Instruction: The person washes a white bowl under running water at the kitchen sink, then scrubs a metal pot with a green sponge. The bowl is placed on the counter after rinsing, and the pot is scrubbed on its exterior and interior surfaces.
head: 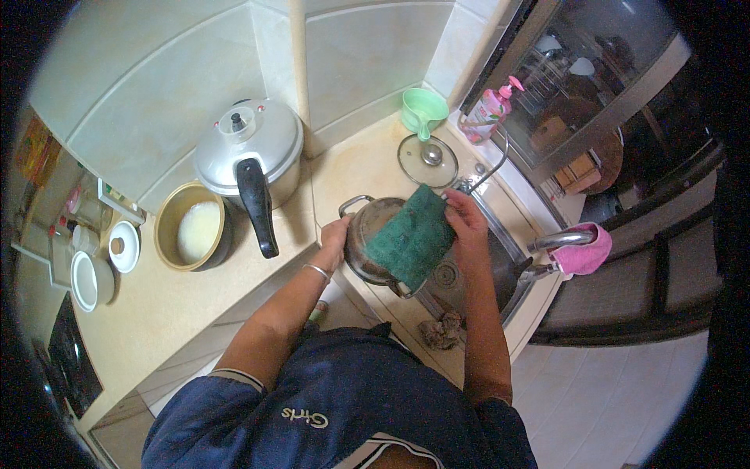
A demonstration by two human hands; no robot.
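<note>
My left hand [335,241] grips the side of a stained metal pot [366,225] with two loop handles. The pot is at the left edge of the sink [495,258]; whether its inside or its underside faces me, I cannot tell. A green scouring pad [413,237] hangs from the fingers of my right hand [467,218], pinched at its upper right corner. The pad covers much of the pot's right side. Behind the pot, a glass lid [415,163] with a metal knob lies on the counter. A crumpled brown cloth or scrubber [440,333] rests on the sink's near edge.
A pressure cooker [258,146] and a golden inner pot [164,237] with whitish contents stand left on the counter. Farther left are a white pot [94,282] and its lid [130,249]. Behind are a green dipper [425,108], a pink pump bottle [486,114] and, rightward, a faucet [559,240] with pink cloth.
</note>
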